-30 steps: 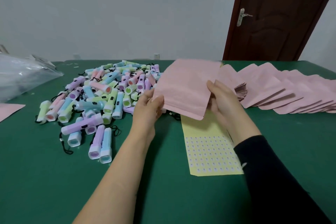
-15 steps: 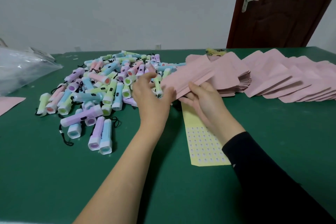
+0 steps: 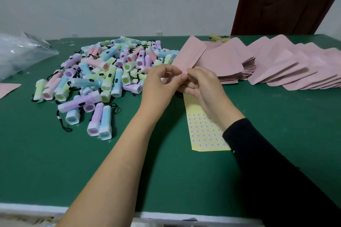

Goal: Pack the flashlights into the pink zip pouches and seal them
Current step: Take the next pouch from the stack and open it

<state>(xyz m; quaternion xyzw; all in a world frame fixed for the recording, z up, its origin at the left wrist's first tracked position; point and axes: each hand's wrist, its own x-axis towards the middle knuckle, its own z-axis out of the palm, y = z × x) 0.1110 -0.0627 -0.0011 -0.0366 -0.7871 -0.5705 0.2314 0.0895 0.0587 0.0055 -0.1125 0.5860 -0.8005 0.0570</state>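
Note:
A pink zip pouch (image 3: pixel 190 55) is held above the green table, tilted away from me with its near edge low. My left hand (image 3: pixel 158 83) pinches that near edge from the left. Meeting it fingertip to fingertip, my right hand (image 3: pixel 203 84) pinches the same edge from the right. A heap of pastel flashlights (image 3: pixel 103 73) in pink, blue, green and purple, with black wrist cords, lies to the left of my hands. More pink pouches (image 3: pixel 287 66) are fanned out in a row along the right of the table.
A yellow sticker sheet (image 3: pixel 204 132) lies on the green table (image 3: pixel 55 162) under my right forearm. A clear plastic bag (image 3: pixel 20 53) sits at the far left, with a pink pouch corner (image 3: pixel 7 88) below it. A dark wooden door (image 3: pixel 287 0) stands behind the table.
The pouch came down from an upright, face-on position to a low tilt. Both hands moved together onto its near edge and now pinch it.

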